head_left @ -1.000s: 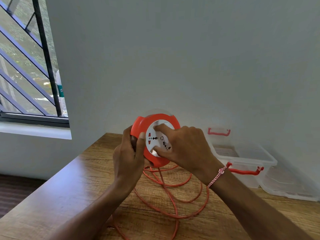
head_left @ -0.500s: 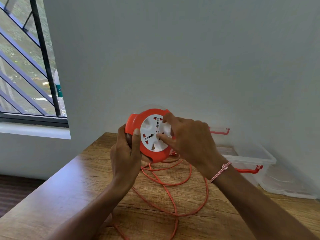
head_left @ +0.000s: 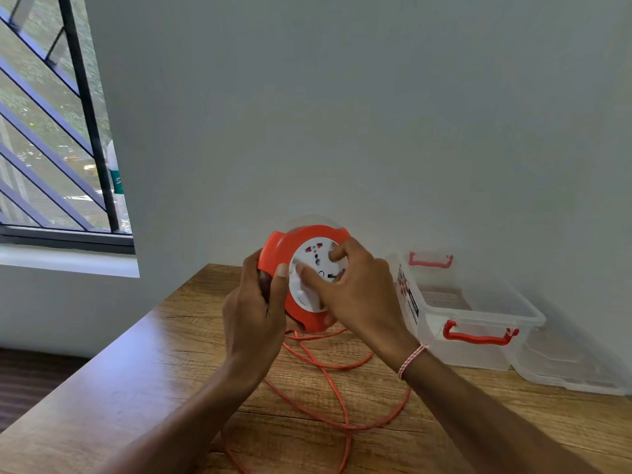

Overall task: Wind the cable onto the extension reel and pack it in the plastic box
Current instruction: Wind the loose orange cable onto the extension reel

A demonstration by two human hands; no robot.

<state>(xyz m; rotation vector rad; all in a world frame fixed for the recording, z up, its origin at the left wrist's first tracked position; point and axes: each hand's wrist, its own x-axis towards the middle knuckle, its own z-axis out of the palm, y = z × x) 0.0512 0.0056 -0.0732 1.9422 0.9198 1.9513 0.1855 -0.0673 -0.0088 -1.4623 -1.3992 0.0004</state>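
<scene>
1. The wooden table (head_left: 119, 388) has its left edge running diagonally from the far corner toward the viewer, with dark floor beyond it; its far edge meets the pale wall (head_left: 342, 114); a barred window (head_left: 51, 131) sits up and to the left, well apart from the hands.
2. On the right, the clear plastic box (head_left: 478, 357) stands open against the wall, with a red handle (head_left: 477, 336) on its near end; its clear lid (head_left: 567, 371) lies flat just beside it on the far side from the hands; bare tabletop lies to the left of the hands.
3. The extension reel (head_left: 277, 248) is held upright in the air above the table, between the two hands, its white socket face (head_left: 316, 258) turned toward the viewer.
4. The orange cable (head_left: 345, 401) hangs from the reel's underside and lies in loose loops on the table below the wrists; the loops reach near the box but do not touch it.
5. The left hand (head_left: 253, 319) grips the reel's left edge, fingers curled behind, thumb pressed on the orange front rim.
6. The right hand (head_left: 359, 295) covers the right half of the socket face, its fingertips (head_left: 337, 253) bent and pressed against the white disc, thumb low on it; a striped bracelet (head_left: 412, 359) circles that wrist.
</scene>
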